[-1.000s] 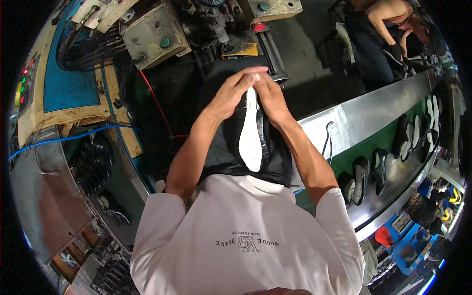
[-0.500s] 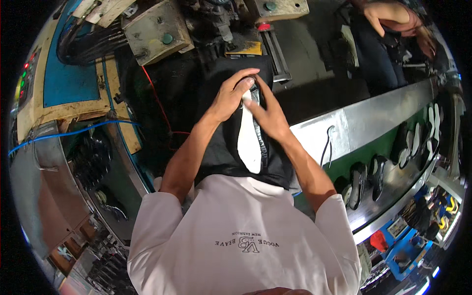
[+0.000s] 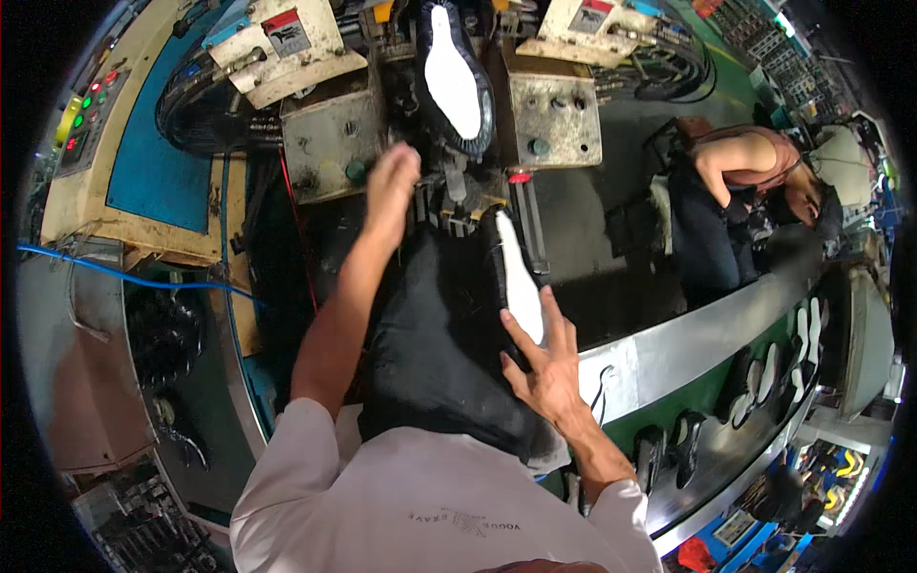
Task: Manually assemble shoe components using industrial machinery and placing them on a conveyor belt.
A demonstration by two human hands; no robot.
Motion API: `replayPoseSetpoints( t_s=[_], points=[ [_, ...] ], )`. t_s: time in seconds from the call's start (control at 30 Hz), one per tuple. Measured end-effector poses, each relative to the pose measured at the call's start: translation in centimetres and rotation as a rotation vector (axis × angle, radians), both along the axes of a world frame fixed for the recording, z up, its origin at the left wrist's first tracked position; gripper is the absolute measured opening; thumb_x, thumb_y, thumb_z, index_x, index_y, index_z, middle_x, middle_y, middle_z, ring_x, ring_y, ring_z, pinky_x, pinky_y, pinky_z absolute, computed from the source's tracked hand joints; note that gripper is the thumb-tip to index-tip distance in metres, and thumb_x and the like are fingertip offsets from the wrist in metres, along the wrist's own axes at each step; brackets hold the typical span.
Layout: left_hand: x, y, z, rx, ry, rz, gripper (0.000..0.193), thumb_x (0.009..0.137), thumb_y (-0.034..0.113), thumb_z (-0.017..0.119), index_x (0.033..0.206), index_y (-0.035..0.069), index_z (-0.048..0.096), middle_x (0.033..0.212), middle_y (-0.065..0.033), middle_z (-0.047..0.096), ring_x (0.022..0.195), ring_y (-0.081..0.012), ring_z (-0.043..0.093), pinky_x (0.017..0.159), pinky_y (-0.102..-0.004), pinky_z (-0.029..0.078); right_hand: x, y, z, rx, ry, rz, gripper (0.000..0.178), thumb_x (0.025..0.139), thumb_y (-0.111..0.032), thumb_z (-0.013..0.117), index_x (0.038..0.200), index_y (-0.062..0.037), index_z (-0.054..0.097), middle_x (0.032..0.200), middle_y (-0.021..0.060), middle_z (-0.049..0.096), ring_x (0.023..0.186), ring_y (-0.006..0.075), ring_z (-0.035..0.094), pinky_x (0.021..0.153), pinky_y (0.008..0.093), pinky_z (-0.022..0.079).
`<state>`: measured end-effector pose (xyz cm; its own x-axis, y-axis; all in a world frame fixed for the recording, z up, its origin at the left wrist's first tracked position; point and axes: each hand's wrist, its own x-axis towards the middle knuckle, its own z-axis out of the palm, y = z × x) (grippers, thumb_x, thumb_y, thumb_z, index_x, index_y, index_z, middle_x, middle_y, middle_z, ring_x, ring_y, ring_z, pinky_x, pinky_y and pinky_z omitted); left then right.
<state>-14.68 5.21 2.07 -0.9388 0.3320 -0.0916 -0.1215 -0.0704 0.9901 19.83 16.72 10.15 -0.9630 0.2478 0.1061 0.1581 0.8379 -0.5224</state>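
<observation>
My right hand [image 3: 549, 361] grips the heel end of a black shoe upper with a white insole [image 3: 521, 279] over my right thigh; its toe end points away toward the machine. The thumb and fingers lie around the rim. My left hand [image 3: 392, 186] is raised near the machine, beside a control box with a green button [image 3: 355, 172]. Motion smears its fingers, and nothing shows in it. A second black shoe upper with a white insole [image 3: 453, 88] sits sole-up in the machine [image 3: 458, 181], ahead of both hands.
A second control box [image 3: 552, 119] flanks the machine on the right. At far left stands a panel with lit buttons [image 3: 93, 100]. A blue hose [image 3: 143, 279] crosses the left side. Several shoes lie on the metal-edged conveyor [image 3: 659, 349] at right. A co-worker [image 3: 740, 191] sits beyond it.
My left hand has let go of the shoe upper and moved forward to the machine. My right hand keeps the shoe upper, now farther right. The view has tilted up, bringing the machine's shoe into sight.
</observation>
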Motion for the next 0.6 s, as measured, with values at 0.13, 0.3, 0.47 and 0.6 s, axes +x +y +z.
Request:
replayPoseSetpoints(
  t_s=[0.13, 0.3, 0.47, 0.6],
  points=[
    [-9.1, 5.8, 7.4, 0.048, 0.14, 0.094, 0.077, 0.099, 0.045, 0.076, 0.154, -0.002, 0.051, 0.14, -0.0167, 0.067, 0.125, -0.0263, 0.065, 0.11, -0.0406, 0.05, -3.4, 2.8, 3.8, 0.15, 0.077, -0.11, 0.075, 0.083, -0.016, 0.086, 0.153, -0.0304, 0.063, 0.171, 0.0315, 0.024, 0.134, 0.0525, 0.049, 0.107, 0.0578, 0.053],
    [-13.6, 9.5, 10.1, 0.303, -0.402, -0.357, 0.045, 0.098, 0.033, 0.077, 0.132, 0.008, 0.062, 0.116, -0.0087, 0.072, 0.103, -0.0249, 0.072, 0.092, -0.0457, 0.061, -10.9, 5.3, 7.6, 0.243, 0.159, -0.103, 0.076, 0.083, -0.016, 0.085, 0.154, -0.0326, 0.062, 0.171, 0.0307, 0.026, 0.135, 0.0525, 0.049, 0.109, 0.057, 0.052],
    [-9.3, 0.3, 12.6, 0.44, -0.371, -0.412, 0.041, 0.105, 0.021, 0.066, 0.141, 0.003, 0.059, 0.12, -0.0149, 0.074, 0.11, -0.0256, 0.074, 0.097, -0.0436, 0.062, -21.4, 6.0, 10.0, 0.331, 0.237, -0.006, 0.079, 0.084, -0.022, 0.084, 0.157, -0.0371, 0.057, 0.169, 0.0312, 0.029, 0.131, 0.0568, 0.049, 0.107, 0.0602, 0.052],
    [-1.5, -7.7, 13.3, 0.808, -0.496, -0.555, 0.068, 0.115, 0.046, 0.043, 0.164, 0.0, 0.035, 0.151, -0.0289, 0.057, 0.131, -0.0479, 0.064, 0.112, -0.0594, 0.054, -28.7, 6.6, 8.3, 0.328, 0.314, 0.008, 0.081, 0.085, -0.022, 0.083, 0.159, -0.0385, 0.053, 0.17, 0.0314, 0.026, 0.126, 0.0569, 0.051, 0.105, 0.0608, 0.053]
  ],
)
